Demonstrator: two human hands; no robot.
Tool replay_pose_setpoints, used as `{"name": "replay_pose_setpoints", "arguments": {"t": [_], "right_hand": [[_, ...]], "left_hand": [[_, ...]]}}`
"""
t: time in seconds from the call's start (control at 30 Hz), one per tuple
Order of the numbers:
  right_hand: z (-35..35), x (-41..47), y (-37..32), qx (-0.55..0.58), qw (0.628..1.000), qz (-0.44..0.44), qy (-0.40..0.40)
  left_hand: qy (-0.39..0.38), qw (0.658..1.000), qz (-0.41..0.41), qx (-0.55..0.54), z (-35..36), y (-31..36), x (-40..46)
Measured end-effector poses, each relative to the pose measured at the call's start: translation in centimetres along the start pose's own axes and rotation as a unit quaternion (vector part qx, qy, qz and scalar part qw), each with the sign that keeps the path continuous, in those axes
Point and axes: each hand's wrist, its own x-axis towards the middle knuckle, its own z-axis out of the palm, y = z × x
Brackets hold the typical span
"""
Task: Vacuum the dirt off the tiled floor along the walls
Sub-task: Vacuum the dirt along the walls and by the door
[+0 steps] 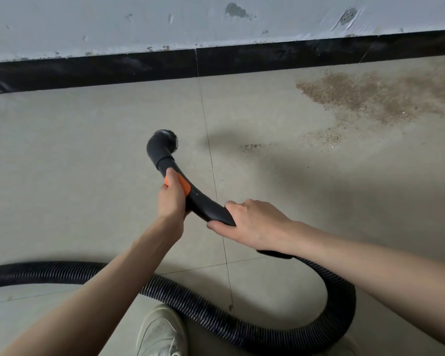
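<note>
Brown dirt (370, 98) lies in one broad patch by the skirting, ahead and right of both grips, with two small scatters nearer the nozzle (165, 142). One ribbed hose (242, 327) loops behind. Left hand (171, 199) wraps the orange collar; right hand (252, 224) clasps the black handle. Best to sweep the nozzle rightward, low, in slow overlapping passes toward the wall.

Both forearms bare, extended forward from the lower edge of the view and converging toward centre. Left hand (171, 199): fingers curled closed in a grip, thumb lying forward along the top, wrist straight. Right hand (252, 224): set nearer the body, knuckles up, fingers wrapped closed, thumb underneath, wrist bent slightly inward. Hands near, not touching.
</note>
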Motion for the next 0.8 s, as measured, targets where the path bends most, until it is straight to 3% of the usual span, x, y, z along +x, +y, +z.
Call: {"name": "replay_pose_setpoints", "arguments": {"t": [0.27, 0.57, 0.8], "right_hand": [[0.5, 0.2, -0.1, 0.035, 0.996, 0.003, -0.086], [0.5, 0.0, 1.1, 0.051, 0.996, 0.044, -0.058], [-2.3, 5.0, 1.2, 0.066, 0.996, 0.056, -0.031]], "left_hand": [[-0.011, 0.994, -0.106, -0.012, -0.7, -1.6, -0.1], [-0.036, 0.994, -0.1, 0.004, 1.4, -1.1, 0.7], [-0.048, 0.997, -0.064, 0.017, 2.5, 3.7, 3.2]]}}
